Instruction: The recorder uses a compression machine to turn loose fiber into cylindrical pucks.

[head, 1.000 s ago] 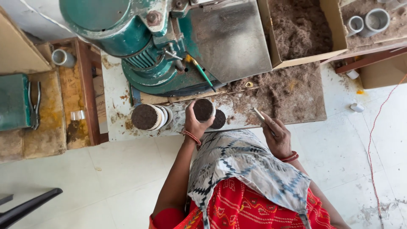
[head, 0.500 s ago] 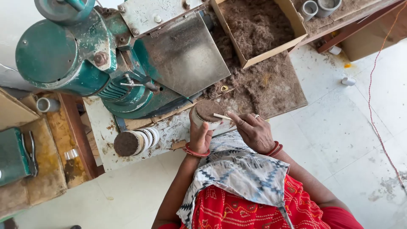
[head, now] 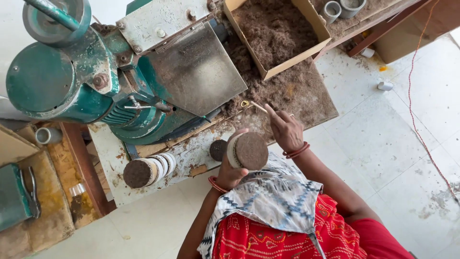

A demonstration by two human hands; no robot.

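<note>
My left hand (head: pixel 230 170) grips a short white ring packed with dark brown fibre (head: pixel 248 151), its filled face turned up toward me. My right hand (head: pixel 286 129) is just to the right of it, above the table edge, pinching a thin stick (head: pixel 259 107) between the fingers. A second fibre-filled ring (head: pixel 218 149) lies on the table beside the held one. A row of several filled white rings (head: pixel 149 169) lies on its side further left on the white table (head: pixel 189 158).
A big green machine (head: pixel 96 81) with a grey metal chute (head: pixel 196 72) fills the upper left. A cardboard box of brown fibre (head: pixel 275 31) sits behind, loose fibre spread beneath it. Empty white rings (head: pixel 342 7) stand top right. Pliers (head: pixel 29 192) lie far left.
The view has shifted right and tilted. My left hand has lifted the filled ring nearer to me, and my right hand with the stick has moved up and away from it.
</note>
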